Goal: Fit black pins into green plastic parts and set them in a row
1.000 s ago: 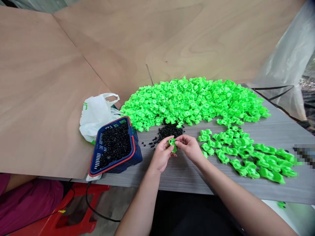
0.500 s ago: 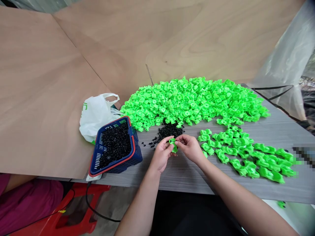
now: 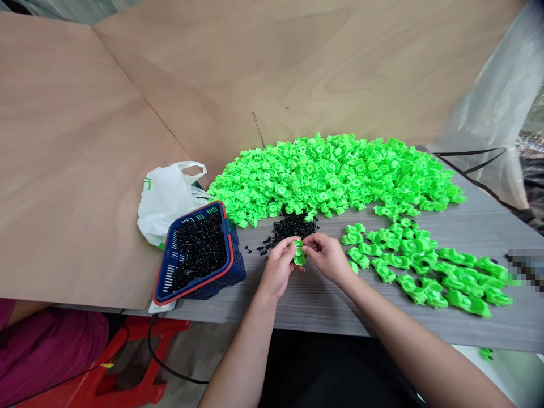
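Note:
My left hand (image 3: 277,266) is closed around a small green plastic piece (image 3: 299,255), shaped like a toy car body. It is held above the table's front part. My right hand (image 3: 326,255) meets it from the right, thumb and fingertips pinched at the piece's upper edge. A dark bit of a black wheel axle shows at those fingertips; most of it is hidden. Just beyond my hands lies a small heap of black wheel axles (image 3: 293,225). To the right, several green pieces (image 3: 410,260) are spread on the table, some with black wheels showing.
A big mound of green pieces (image 3: 340,175) covers the table's back. At left stands a blue basket (image 3: 238,266) with a red rim, filled with black axles, beside a white plastic bag (image 3: 164,198). Another person's purple clothing (image 3: 55,357) and a red stool (image 3: 144,391) are at lower left.
The green piece has turned slightly in my left hand. The black axle that lay across its top is now mostly out of sight. My right fingertips have shifted a little.

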Motion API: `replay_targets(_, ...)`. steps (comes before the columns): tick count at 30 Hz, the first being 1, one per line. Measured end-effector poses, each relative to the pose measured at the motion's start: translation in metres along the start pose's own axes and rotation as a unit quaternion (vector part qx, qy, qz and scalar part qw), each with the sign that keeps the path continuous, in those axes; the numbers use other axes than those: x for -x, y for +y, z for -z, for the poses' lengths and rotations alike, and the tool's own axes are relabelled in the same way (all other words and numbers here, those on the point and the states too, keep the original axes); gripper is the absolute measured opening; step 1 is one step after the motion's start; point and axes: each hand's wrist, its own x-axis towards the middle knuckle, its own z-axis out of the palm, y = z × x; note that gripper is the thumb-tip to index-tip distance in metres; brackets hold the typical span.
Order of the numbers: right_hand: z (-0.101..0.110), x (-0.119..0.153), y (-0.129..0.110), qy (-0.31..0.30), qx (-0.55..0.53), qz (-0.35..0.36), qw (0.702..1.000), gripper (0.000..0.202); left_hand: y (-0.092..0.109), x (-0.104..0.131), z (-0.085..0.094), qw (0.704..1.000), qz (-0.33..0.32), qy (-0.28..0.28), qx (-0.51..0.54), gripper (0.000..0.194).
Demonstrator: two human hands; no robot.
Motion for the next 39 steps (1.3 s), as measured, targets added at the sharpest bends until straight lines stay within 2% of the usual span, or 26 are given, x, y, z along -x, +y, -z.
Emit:
replay_targets(6, 0.0, 0.003, -0.003, 0.011, 0.03, 0.028, 0.999, 0.009, -0.004, -0.002, 0.0, 0.999, -0.014, 0.025, -0.043, 0.043)
replay_targets(13, -0.005, 0.007, -0.002, 0.03, -0.003, 0.024, 0.999, 0.01, -0.006, -0.004, -0.002, 0.995, -0.047, 0.048, -0.069, 0.038)
replay_targets(22, -0.005, 0.007, -0.001, 0.039, -0.015, 0.026, 0.999, 0.01, -0.009, -0.004, -0.003, 0.99, -0.071, 0.05, -0.114, 0.038)
replay_targets(27, -0.009, 0.003, 0.0, 0.065, -0.104, -0.015, 0.992, 0.018, -0.008, -0.004, -0.004, 0.985, -0.092, 0.056, -0.134, 0.034)
replay_targets(30, -0.01, -0.002, 0.002, 0.027, -0.165, -0.055, 0.984, 0.023, -0.005, -0.004, -0.003, 0.987, -0.09, 0.044, -0.124, 0.034)
replay_targets(33, -0.008, -0.005, 0.004, -0.001, -0.187, -0.064, 0.98, 0.025, -0.003, -0.004, 0.0, 0.995, -0.064, 0.025, -0.073, 0.036)
replay_targets(36, -0.006, -0.003, 0.008, 0.015, -0.104, -0.04, 0.994, 0.017, -0.001, -0.005, 0.004, 0.997, -0.052, 0.047, -0.018, 0.039)
replay_targets(38, -0.005, 0.002, 0.012, 0.004, 0.023, -0.004, 1.0, 0.007, 0.0, -0.007, 0.007, 0.997, -0.048, 0.067, 0.014, 0.043)
replay_targets(39, -0.005, 0.004, 0.014, -0.013, 0.093, 0.013, 0.995, 0.01, 0.001, -0.007, 0.009, 0.996, -0.044, 0.07, 0.028, 0.046)
